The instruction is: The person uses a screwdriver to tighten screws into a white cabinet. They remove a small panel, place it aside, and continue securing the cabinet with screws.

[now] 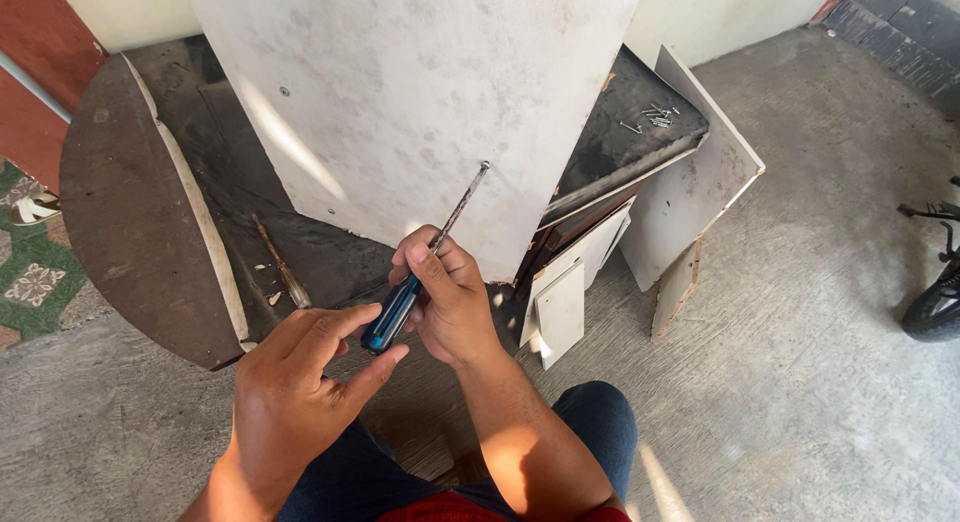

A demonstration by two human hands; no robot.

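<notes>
Both hands closed on the blue-handled screwdriver [400, 307]: left hand [300, 382] pinched the butt end of the handle between thumb and fingertips, right hand [450, 297] wrapped its fingers round the upper handle and lower shaft. Screwdriver ran diagonally up to the right, tip touching a screw [485, 166] in the white board [420, 92] that stood tilted in front of the person. Far left, a dark semicircular panel [130, 222] with a pale edge leaned on the concrete floor [820, 362]. A second screwdriver [282, 267] lay on the dark surface just right of that panel, well apart from the hands. Right of the white board, loose screws [655, 115] sat on a dark board; smaller white panels [700, 182] leaned below them. Person's knee in blue jeans [600, 422] showed at the bottom.
</notes>
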